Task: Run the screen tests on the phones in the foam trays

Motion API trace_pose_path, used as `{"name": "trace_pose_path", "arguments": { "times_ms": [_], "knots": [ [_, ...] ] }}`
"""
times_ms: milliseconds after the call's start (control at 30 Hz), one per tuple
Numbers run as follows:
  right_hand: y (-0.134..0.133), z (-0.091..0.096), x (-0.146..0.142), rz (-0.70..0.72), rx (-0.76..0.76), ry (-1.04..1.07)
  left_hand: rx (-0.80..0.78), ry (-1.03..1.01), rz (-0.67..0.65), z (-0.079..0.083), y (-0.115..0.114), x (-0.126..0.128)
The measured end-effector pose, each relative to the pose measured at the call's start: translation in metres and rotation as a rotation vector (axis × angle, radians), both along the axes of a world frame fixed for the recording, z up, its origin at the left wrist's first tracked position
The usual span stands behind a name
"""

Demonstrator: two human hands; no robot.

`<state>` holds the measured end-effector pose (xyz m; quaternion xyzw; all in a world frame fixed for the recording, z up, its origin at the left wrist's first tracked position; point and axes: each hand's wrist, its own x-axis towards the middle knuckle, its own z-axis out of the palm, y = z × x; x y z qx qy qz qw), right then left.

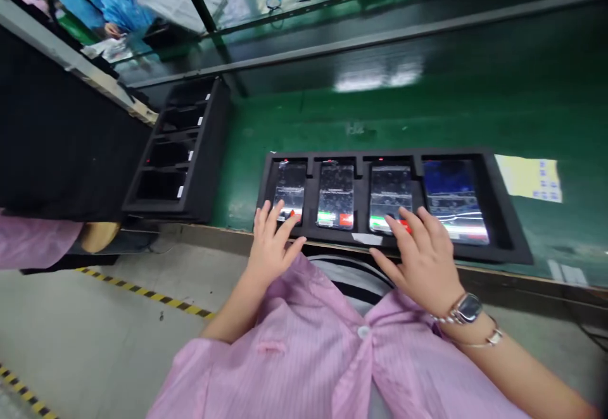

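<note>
Head view: a green workbench [380,115] stretches ahead of my hands, with a black foam rack [202,153] beyond my left hand. Just past my fingertips, a black foam tray [503,229] holds four smartphones [335,194], one per pocket. My open left hand [273,248] rests its fingers on the leftmost smartphone [289,181], and my open right hand [418,261] rests on the third smartphone [390,185]; neither grips. Three screens show green and red bars; the fourth smartphone [453,200], beyond my right hand, glows blue, its bars unclear.

Green workbench [380,115]; black foam rack [205,143]; yellow-black floor tape [142,290].
</note>
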<state>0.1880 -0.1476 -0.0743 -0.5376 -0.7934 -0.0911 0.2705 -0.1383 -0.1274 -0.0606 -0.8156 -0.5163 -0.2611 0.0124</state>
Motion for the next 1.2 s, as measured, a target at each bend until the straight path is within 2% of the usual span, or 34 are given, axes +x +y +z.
{"name": "trace_pose_path", "arguments": {
  "times_ms": [100, 267, 433, 567, 633, 733, 867, 1033, 1200],
  "knots": [
    [-0.002, 0.002, -0.003, -0.042, -0.028, -0.019, 0.014, 0.019, -0.119, 0.0, 0.006, 0.026],
    [-0.004, 0.007, -0.009, -0.072, -0.125, -0.073, 0.081, 0.059, -0.075, -0.016, 0.012, 0.048],
    [-0.01, 0.011, 0.0, -0.052, -0.195, -0.049, 0.128, 0.019, -0.068, -0.022, 0.011, 0.046],
    [-0.02, 0.009, 0.037, -0.147, -0.147, 0.051, 0.12, 0.022, -0.056, -0.021, 0.011, 0.047],
    [-0.024, 0.005, 0.056, -0.216, -0.129, 0.042, 0.131, 0.034, -0.052, -0.021, 0.011, 0.048],
    [-0.028, -0.004, 0.073, -0.223, -0.134, 0.005, 0.141, 0.05, -0.058, -0.019, 0.012, 0.049],
    [-0.03, -0.015, 0.071, -0.204, -0.082, -0.026, 0.116, 0.046, -0.063, -0.019, 0.011, 0.049],
    [-0.027, -0.019, 0.066, -0.208, -0.029, 0.032, 0.078, 0.048, -0.061, -0.022, 0.011, 0.047],
    [-0.021, -0.029, 0.071, -0.201, 0.002, -0.009, 0.07, 0.066, -0.048, -0.026, 0.014, 0.045]
  ]
}}
